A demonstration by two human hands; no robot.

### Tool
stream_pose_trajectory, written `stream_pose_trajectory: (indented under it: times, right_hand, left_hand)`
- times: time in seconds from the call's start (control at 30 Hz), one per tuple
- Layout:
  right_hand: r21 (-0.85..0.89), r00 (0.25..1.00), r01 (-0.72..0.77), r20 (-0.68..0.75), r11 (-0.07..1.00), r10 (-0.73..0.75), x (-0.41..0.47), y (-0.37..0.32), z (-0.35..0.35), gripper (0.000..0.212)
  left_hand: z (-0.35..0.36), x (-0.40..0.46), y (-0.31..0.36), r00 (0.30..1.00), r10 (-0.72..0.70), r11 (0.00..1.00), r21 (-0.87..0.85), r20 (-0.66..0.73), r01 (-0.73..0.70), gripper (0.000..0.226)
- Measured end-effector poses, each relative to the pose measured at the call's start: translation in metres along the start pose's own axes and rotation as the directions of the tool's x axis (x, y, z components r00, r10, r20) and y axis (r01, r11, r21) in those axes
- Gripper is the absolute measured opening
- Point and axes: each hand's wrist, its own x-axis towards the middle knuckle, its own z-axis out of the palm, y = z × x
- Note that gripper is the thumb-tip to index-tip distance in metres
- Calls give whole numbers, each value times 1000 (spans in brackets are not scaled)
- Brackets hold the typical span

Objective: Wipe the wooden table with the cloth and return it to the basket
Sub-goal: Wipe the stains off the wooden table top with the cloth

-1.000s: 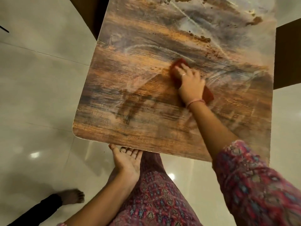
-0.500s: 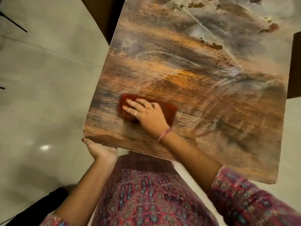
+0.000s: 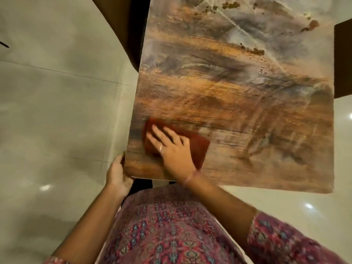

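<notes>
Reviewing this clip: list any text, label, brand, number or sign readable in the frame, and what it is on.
None: no readable text anywhere.
The wooden table, red cloth, patterned garment and floor tiles carry no lettering; the ring on the right hand is blurred.

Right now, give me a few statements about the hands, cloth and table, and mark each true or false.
1. The right hand presses flat on the red cloth. True.
2. The cloth lies at the table's far edge. False: it lies near the near left corner of the table.
3. The left hand holds the table's near left corner. True.
4. The basket stands on the table. False: no basket is in view.
</notes>
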Motion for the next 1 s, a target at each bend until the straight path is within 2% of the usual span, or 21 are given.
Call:
stream_pose_trajectory:
  times: [0.07, 0.13, 0.17, 0.23, 0.27, 0.33, 0.4, 0.43, 0.5, 0.6, 0.67, 0.73, 0.8, 0.9, 1.0]
  right_hand:
    - [10, 996, 50, 76, 999, -51, -28, -21, 5, 52]
    - [-13, 992, 106, 72, 994, -105, -17, -11, 0, 50]
    - [-7, 993, 84, 78, 996, -83, -1, -1, -4, 52]
    - [71, 992, -123, 4, 990, 123, 47, 31, -17, 64]
    - [142, 960, -270, -40, 952, 278, 72, 47, -29, 69]
    - [280, 829, -523, -54, 805, 557, 111, 73, -52, 73]
    - [311, 741, -623, -57, 718, 669, 129, 74, -59, 73]
    - [305, 737, -627, -66, 717, 672, 128, 62, -55, 73]
    - [263, 792, -558, -113, 787, 600, 110, 21, -35, 71]
    - [203, 930, -338, -79, 919, 359, 47, -52, 4, 59]
    - [162, 968, -241, -26, 957, 249, 3, -85, 23, 56]
    - [145, 974, -226, -2, 963, 229, -19, -95, 32, 63]
    - [191, 974, -219, -11, 957, 225, -4, -83, 26, 57]
    - [200, 969, -225, -54, 954, 240, 66, -53, 6, 71]
    - [255, 925, -336, -91, 907, 369, 167, 5, -33, 76]
  left_hand:
    - [-5, 2, 16, 997, -40, 993, 113, 72, 32, 32]
    - [-8, 3, 30, 995, -60, 981, 188, 80, 44, 27]
    - [-9, 3, 35, 994, -70, 974, 223, 82, 51, 26]
    - [-11, 2, 40, 990, -100, 959, 277, 100, 69, 25]
    - [-12, 1, 42, 988, -115, 952, 296, 108, 79, 25]
    - [-14, 0, 45, 984, -128, 939, 333, 121, 81, 26]
    - [-11, -1, 49, 983, -133, 935, 345, 129, 81, 27]
    - [-10, -2, 52, 982, -138, 934, 347, 130, 85, 27]
    - [-7, -1, 59, 980, -142, 934, 346, 141, 86, 26]
    - [3, 2, 74, 975, -142, 934, 350, 170, 75, 27]
    - [13, 4, 86, 970, -160, 928, 364, 183, 84, 32]
    - [23, 8, 97, 961, -182, 920, 381, 210, 91, 45]
    - [33, 12, 107, 955, -195, 924, 369, 222, 102, 53]
    - [47, 15, 119, 958, -183, 949, 292, 219, 115, 56]
    - [60, 17, 129, 957, -171, 946, 309, 232, 94, 59]
